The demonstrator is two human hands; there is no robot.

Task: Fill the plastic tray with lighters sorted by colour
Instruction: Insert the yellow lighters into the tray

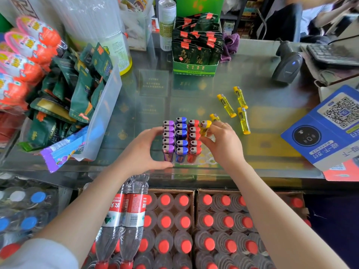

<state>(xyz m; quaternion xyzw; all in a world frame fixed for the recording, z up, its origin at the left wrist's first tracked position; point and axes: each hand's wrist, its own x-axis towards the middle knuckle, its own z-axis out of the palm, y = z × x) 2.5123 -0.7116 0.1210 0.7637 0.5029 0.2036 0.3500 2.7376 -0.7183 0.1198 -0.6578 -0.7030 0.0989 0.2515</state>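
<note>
Yellow column begun in the lighter tray

The left hand [144, 147] curls its grip against the purple side of the plastic tray [208, 162], likely to keep it from sliding on the glass counter [272, 117]. The right hand [223, 141] pinches an upright yellow lighter [205, 126] at the far end of the empty column, beside the red lighters [194, 140] and blue lighters [181, 140]. Loose yellow lighters [226, 105] lie just beyond, within reach for the open slots.
</note>
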